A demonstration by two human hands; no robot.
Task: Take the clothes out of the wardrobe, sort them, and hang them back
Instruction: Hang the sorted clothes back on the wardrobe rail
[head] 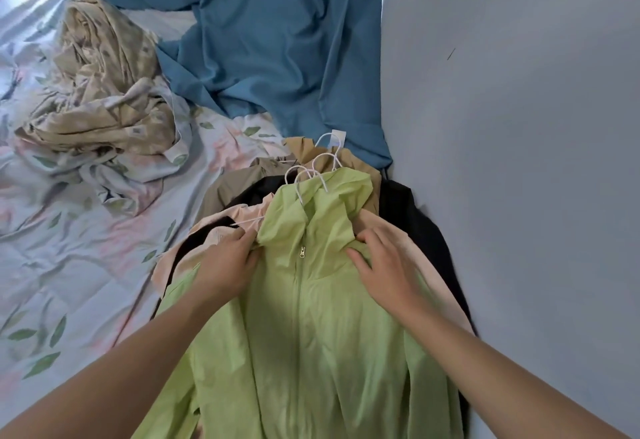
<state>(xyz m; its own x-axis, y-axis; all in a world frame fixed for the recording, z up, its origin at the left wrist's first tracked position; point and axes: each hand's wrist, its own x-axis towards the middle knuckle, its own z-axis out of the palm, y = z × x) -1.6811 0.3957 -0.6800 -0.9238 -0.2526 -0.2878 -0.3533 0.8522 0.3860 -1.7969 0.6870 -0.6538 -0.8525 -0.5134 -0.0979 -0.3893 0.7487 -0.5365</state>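
Head view. A lime-green zip jacket (311,317) on a white hanger (304,179) lies atop a stack of hung garments (426,230) on the bed (69,265), beside the wall (519,127). The left hand (225,265) pinches the jacket's shoulder; the right hand (384,262) rests flat on the other shoulder, fingers relaxed. A crumpled floral quilt (97,120) and a teal curtain (277,40) lie beyond.

1. Left hand (227,262): forearm reaching in from lower left, fingers curled, pinching the left shoulder of the jacket (311,317).
2. Right hand (384,265): fingers spread flat, pressing the jacket's right shoulder.
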